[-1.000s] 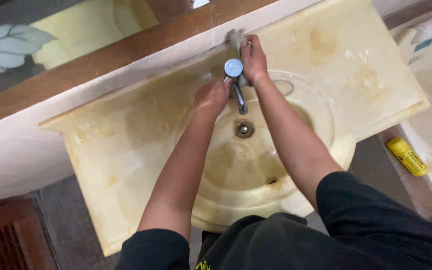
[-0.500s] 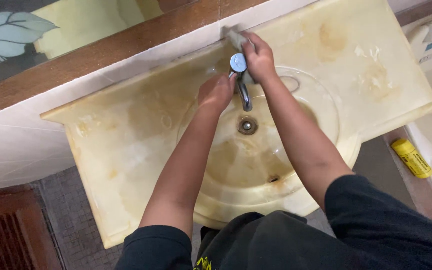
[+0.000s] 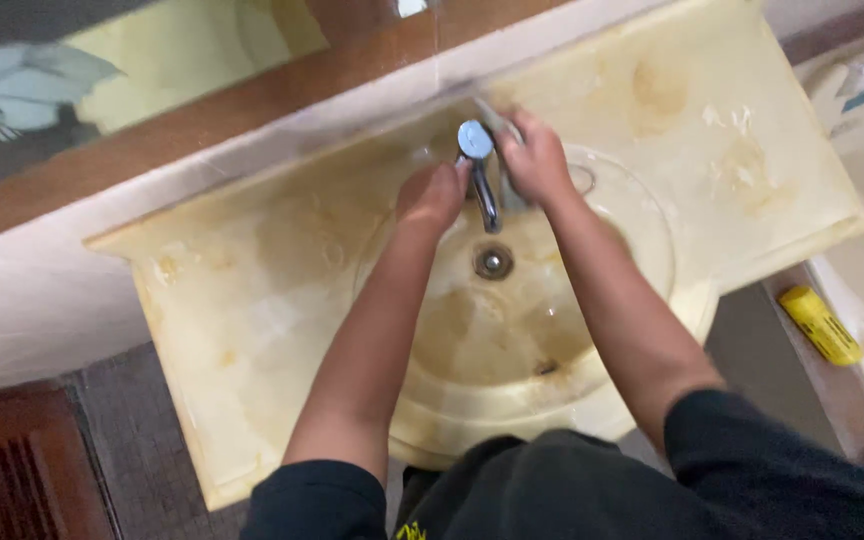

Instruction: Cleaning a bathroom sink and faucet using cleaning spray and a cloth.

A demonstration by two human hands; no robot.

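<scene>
Just above the middle of the frame, both hands meet at the chrome tap that stands at the back rim of a stained, cream-coloured basin. The left hand is curled narrow against the left side of the tap's stem, apparently to steady it or rub it; whether it grips anything cannot be told. The right hand is closed on a greyish, blurred object, likely a cloth or scrubber, pressed to the ledge just behind and right of the tap, a hold suited to scouring around its base. The drain lies directly below the spout, near the basin's centre. The surrounding vanity top shows brown staining. At the right edge of the frame, a yellow container lies on a lower surface, well apart from the hands.
</scene>
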